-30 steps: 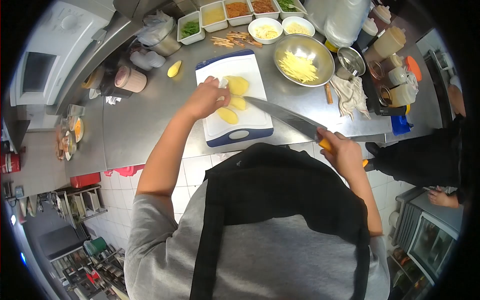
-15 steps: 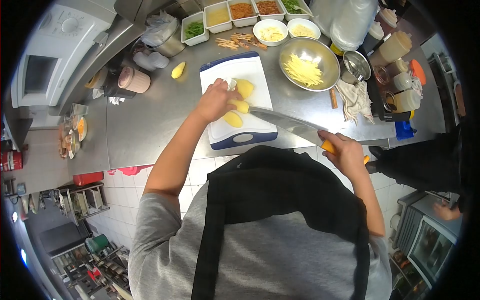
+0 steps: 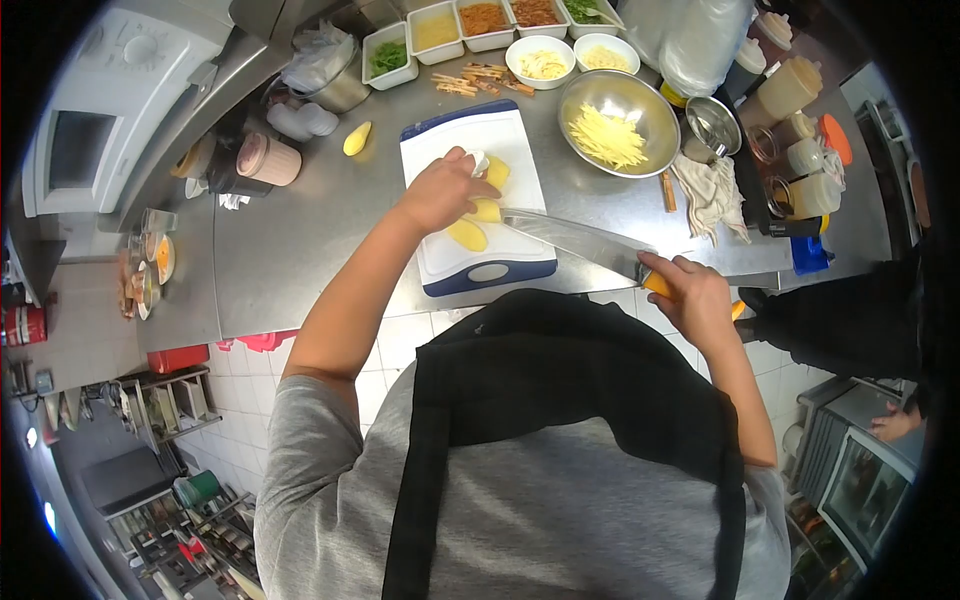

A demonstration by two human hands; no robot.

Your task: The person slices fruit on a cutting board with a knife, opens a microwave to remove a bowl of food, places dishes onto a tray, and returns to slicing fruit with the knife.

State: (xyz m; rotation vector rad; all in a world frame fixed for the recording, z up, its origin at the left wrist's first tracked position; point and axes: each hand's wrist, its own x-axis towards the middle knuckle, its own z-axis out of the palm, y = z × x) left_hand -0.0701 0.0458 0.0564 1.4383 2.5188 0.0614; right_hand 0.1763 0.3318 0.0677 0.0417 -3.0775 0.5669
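A white cutting board (image 3: 520,190) with blue ends bears several flat yellow slices (image 3: 467,236). Over its middle is my left hand (image 3: 450,190), fingers curled on a yellow piece (image 3: 486,211), with something small and white (image 3: 480,163) at its fingertips. My right hand (image 3: 690,290) is closed round the orange handle of a large knife (image 3: 580,242). The blade points left, its tip end against the yellow piece. Behind the knife, a steel bowl (image 3: 655,105) holds thin yellow strips (image 3: 607,137).
White tubs (image 3: 391,57) and two white bowls (image 3: 541,63) line the back. A whole yellow piece (image 3: 357,139) lies left of the board. A cloth (image 3: 710,197) and bottles (image 3: 790,90) are on the right. Another person's hand (image 3: 895,422) shows at far right.
My left hand has shifted right and slightly up over the slices. The knife tip has moved right with the piece. The view has shifted a little, and the other person's hand has moved.
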